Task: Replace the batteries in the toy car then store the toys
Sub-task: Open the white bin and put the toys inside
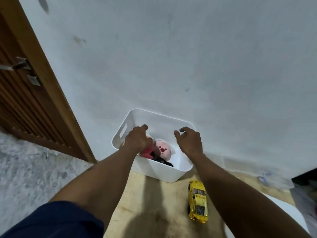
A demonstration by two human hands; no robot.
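A white plastic bin point(163, 170) stands on the floor against the white wall. Inside it lie a pink plush toy point(163, 150) with a round face, a red plush part point(147, 152) and something black point(163, 161). My left hand point(138, 138) hangs over the bin's left side, fingers curled, touching or just above the red plush; whether it grips anything is unclear. My right hand point(189, 140) hovers over the bin's right side with fingers apart and empty. A shiny yellow toy car point(197, 201) rests on the floor in front of the bin, to the right.
A brown wooden door point(22, 93) with a metal latch stands at the left. Grey speckled floor point(25, 169) lies below it, a tan mat point(154, 203) under the bin and car. A white object point(283, 212) and clutter sit at the right edge.
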